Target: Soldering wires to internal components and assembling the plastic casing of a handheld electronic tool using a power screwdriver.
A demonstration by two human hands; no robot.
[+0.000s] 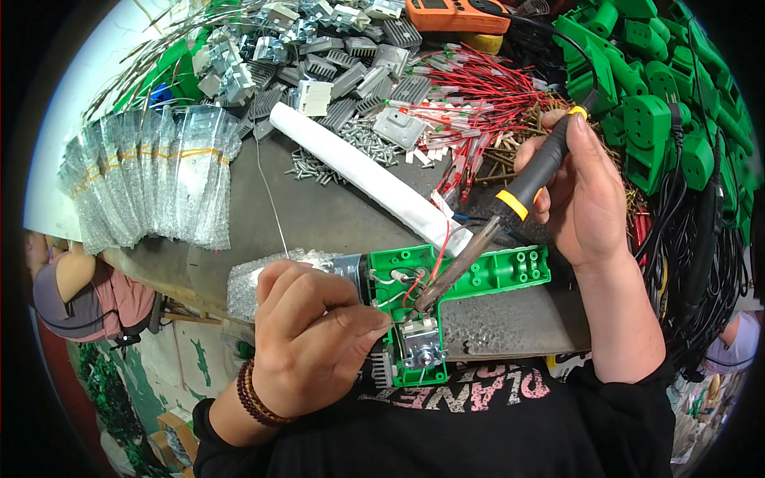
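Gripping soldering iron (532, 175) in right hand (588, 195), pinching thin wire (273, 203) in left hand (315, 323)

Aiming down into green casing (498, 277), lower centre of frame. Could scorch red wire (443, 247) or melt green casing by slipping sideways with soldering iron.

Head-worn fisheye, near, facing down at left hand (315, 327), right hand (586, 203).

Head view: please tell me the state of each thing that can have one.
Green plastic housing: open, wires exposed
Black soldering iron with yellow bands: gripped by right hand, tip at housing
Left hand: fingers pinched
Thin silver wire: leading to left hand
Clear bubble-wrap bags: fanned out
Small silver screws: loosely heaped
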